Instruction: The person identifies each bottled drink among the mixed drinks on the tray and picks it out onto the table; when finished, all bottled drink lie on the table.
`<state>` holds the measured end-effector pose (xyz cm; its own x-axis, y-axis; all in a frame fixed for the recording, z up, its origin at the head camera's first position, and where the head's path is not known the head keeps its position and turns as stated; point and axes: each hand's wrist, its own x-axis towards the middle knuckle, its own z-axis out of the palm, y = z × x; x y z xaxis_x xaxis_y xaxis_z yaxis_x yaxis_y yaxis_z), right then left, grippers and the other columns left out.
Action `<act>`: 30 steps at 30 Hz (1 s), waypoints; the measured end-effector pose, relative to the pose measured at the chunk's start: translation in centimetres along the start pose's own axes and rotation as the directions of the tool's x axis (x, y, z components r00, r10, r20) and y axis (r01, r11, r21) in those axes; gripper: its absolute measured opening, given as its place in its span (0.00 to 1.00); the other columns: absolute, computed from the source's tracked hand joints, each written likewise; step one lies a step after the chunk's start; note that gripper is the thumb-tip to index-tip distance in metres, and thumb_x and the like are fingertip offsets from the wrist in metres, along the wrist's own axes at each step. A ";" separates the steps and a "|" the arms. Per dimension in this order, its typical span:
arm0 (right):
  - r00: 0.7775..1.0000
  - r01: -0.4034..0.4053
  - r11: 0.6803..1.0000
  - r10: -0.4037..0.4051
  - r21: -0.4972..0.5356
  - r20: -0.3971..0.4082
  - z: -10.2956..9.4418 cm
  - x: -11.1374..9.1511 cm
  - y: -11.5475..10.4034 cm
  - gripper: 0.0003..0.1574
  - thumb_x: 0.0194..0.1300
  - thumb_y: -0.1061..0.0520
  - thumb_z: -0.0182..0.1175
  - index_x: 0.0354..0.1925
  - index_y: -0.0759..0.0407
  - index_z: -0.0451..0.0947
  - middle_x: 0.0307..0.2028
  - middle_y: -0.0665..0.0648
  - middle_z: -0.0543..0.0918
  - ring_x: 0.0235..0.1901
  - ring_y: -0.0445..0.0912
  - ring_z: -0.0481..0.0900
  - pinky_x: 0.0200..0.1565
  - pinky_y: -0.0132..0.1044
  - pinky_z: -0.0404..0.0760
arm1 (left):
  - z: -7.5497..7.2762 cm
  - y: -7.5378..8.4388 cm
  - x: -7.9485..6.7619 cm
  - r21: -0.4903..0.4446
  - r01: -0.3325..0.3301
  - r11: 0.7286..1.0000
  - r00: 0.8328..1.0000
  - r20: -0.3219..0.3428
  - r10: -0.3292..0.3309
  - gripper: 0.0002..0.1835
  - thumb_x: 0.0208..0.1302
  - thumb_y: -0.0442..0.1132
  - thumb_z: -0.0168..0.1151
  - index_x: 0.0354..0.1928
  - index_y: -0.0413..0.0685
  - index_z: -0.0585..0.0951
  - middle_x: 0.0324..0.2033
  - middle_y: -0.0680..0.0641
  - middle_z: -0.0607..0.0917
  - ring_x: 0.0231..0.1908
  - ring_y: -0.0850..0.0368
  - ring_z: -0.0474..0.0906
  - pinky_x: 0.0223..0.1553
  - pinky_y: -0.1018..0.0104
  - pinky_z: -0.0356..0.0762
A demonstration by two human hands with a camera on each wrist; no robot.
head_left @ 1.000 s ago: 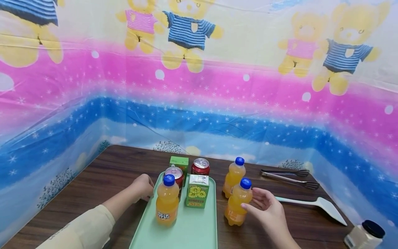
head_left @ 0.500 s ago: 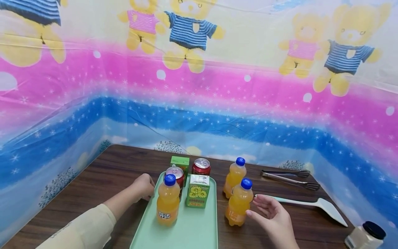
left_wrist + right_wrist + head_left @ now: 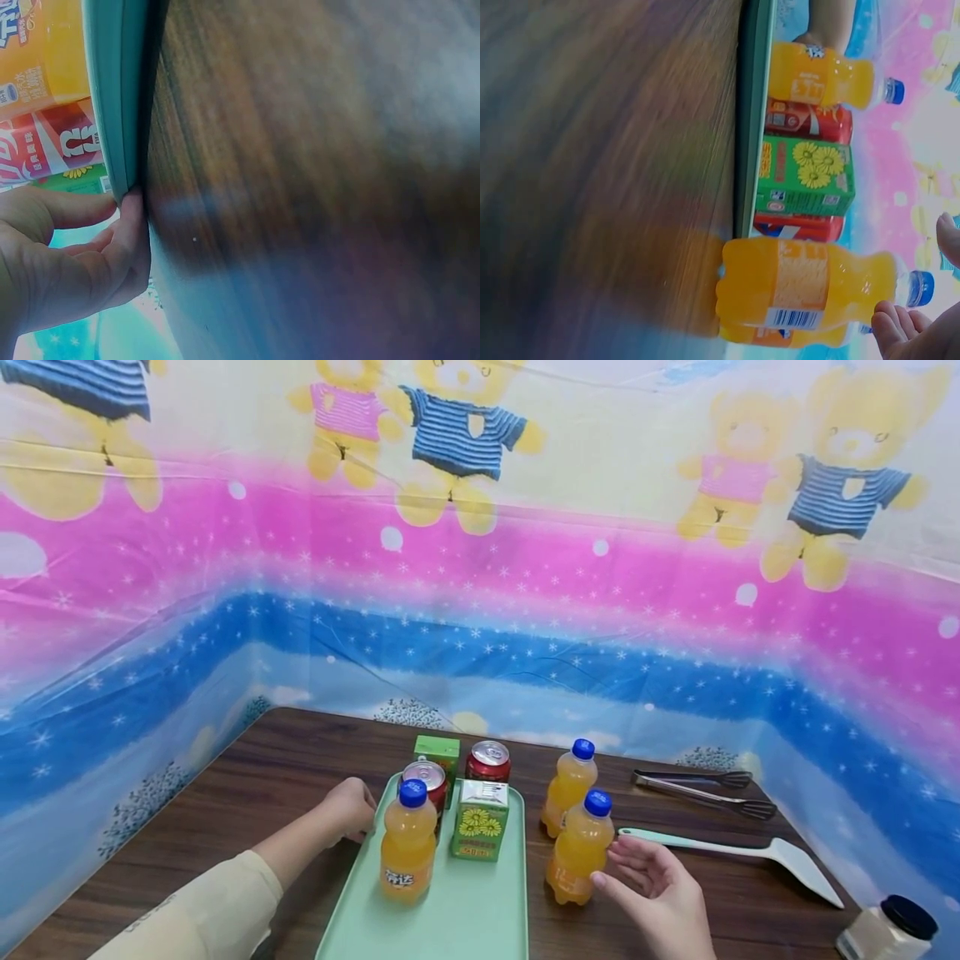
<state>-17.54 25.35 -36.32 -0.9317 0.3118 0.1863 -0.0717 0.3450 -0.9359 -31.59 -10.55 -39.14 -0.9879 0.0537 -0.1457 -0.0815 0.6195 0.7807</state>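
Observation:
My left hand (image 3: 348, 810) pinches the left rim of the pale green tray (image 3: 465, 918) between thumb and fingers, seen close in the left wrist view. Upright on that tray stand an orange soda bottle (image 3: 407, 852), a red can (image 3: 433, 785) behind it and a green drink carton (image 3: 480, 827) with yellow flowers. Right of the tray, two more orange soda bottles stand on the table, a front one (image 3: 579, 856) and a rear one (image 3: 573, 777). My right hand (image 3: 663, 889) is beside the front bottle, fingers loosely spread and holding nothing, thumb tip right at the bottle's side.
Another green carton (image 3: 437, 746) and a second red can (image 3: 489, 763) stand at the tray's far end. To the right lie metal tongs (image 3: 705, 789) and a pale spatula (image 3: 787, 860). A black-lidded jar (image 3: 887, 931) stands near the right edge of the wooden table (image 3: 247, 777).
My right hand has drawn slightly down and right from the front bottle, its fingers coming away from the bottle's upper part. My left hand stays at the tray rim. Bottles, cans and cartons stay put.

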 end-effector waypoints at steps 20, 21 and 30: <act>0.997 0.062 0.996 -0.064 0.069 0.037 2.1 -2.2 -1.5 0.34 0.44 0.64 0.74 0.51 0.62 0.73 0.47 0.59 0.79 0.48 0.48 0.79 0.49 0.36 0.79 | 0.1 0.1 -0.1 0.010 -0.013 1.000 1.000 0.000 0.013 0.08 0.49 0.19 0.58 0.34 0.27 0.75 0.29 0.39 0.76 0.26 0.50 0.78 0.26 0.60 0.83; 0.997 0.059 0.996 -0.062 0.070 0.041 2.3 -2.2 -1.6 0.34 0.44 0.63 0.74 0.51 0.62 0.73 0.48 0.59 0.79 0.48 0.48 0.78 0.49 0.37 0.78 | 0.1 0.1 -0.1 0.012 -0.017 1.000 1.000 0.001 0.017 0.08 0.49 0.19 0.58 0.34 0.27 0.75 0.29 0.39 0.76 0.26 0.50 0.78 0.26 0.60 0.83; 0.995 0.031 0.995 -0.040 0.090 0.095 3.7 -2.4 -2.4 0.38 0.43 0.56 0.75 0.52 0.61 0.72 0.49 0.59 0.79 0.50 0.50 0.77 0.50 0.38 0.78 | 0.1 0.1 0.0 0.011 -0.016 1.000 1.000 -0.003 0.016 0.07 0.49 0.19 0.58 0.33 0.27 0.75 0.29 0.39 0.76 0.26 0.51 0.78 0.26 0.60 0.83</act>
<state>-16.48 20.46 -35.62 -0.9577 0.2121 0.1942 -0.1326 0.2739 -0.9526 -31.59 -10.40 -39.14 -0.9895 0.0610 -0.1314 -0.0644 0.6270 0.7764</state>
